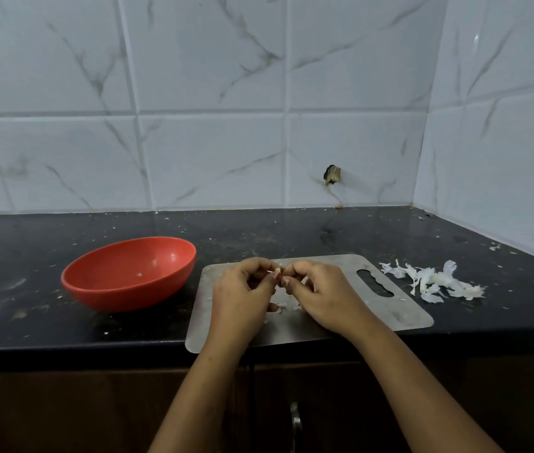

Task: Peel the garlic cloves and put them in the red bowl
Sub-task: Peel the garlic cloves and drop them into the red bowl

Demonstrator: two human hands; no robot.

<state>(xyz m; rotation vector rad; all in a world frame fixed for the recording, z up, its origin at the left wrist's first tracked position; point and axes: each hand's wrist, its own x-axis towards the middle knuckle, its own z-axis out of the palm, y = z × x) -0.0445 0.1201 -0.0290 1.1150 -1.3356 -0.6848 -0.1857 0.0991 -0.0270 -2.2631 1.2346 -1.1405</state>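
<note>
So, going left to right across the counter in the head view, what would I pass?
First the red bowl → left hand → clove, pinched by both hands → right hand → peels.

Dim, cool, even light, faint sheen on wall tiles (206,63), wide-angle bowing at edges
</note>
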